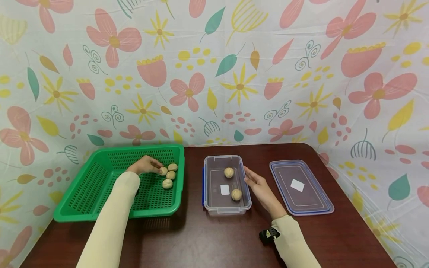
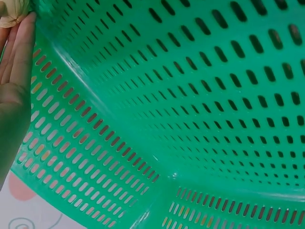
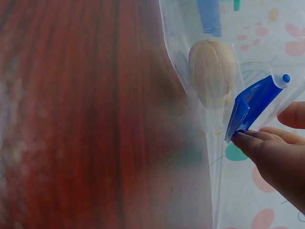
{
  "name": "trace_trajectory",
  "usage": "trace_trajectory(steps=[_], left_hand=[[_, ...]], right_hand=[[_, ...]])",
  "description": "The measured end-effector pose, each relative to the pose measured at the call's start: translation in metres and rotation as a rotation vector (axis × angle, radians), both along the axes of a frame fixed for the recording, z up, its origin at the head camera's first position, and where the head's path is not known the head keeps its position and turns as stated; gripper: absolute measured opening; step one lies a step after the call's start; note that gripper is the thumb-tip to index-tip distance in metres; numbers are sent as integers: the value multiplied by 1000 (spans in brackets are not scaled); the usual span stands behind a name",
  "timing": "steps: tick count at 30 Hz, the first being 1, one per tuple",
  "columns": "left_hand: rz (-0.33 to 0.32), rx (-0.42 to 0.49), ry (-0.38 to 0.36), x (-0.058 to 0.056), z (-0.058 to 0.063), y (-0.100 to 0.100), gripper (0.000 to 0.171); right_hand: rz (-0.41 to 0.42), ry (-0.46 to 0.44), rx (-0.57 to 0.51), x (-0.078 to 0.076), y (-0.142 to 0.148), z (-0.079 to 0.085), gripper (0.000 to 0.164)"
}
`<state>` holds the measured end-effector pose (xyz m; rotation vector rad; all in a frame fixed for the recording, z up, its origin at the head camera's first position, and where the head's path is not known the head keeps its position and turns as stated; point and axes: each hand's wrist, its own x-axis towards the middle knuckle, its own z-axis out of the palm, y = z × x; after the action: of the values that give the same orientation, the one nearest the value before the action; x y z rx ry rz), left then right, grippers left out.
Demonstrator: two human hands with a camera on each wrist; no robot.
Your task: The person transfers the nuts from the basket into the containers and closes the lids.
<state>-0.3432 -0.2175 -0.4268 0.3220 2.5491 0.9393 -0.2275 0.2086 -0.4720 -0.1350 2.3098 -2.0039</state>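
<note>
My left hand [image 1: 147,165] reaches into the green basket [image 1: 182,167] and pinches a walnut [image 1: 163,171] between thumb and fingers. Three more walnuts lie close by on the basket floor, one of them a pale walnut [image 1: 167,184]. In the left wrist view the gripped walnut [image 2: 13,13] shows only at the upper left corner. My right hand [image 1: 258,184] rests at the right side of a clear lidless box [image 1: 214,163], its fingers extended against a blue latch [image 3: 257,100]. Inside that box sit two walnuts, one far walnut [image 1: 229,172] and one near walnut [image 1: 236,194].
To the right of the box a clear lid [image 1: 301,197] with a white label lies flat on the dark wooden table [image 1: 207,242]. A flower-patterned cloth [image 1: 214,74] hangs behind the table. A black strap [image 1: 269,235] is on the right wrist.
</note>
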Motion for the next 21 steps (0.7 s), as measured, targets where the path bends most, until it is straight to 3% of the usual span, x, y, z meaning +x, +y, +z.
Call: trace_trajectory(steps=[7, 21], left_hand=[[15, 62, -49, 1, -3, -1, 39], [-30, 0, 21, -1, -2, 4, 36]], right_hand=[[0, -1, -5, 0, -1, 0, 51], [-10, -6, 19, -2, 1, -2, 51]])
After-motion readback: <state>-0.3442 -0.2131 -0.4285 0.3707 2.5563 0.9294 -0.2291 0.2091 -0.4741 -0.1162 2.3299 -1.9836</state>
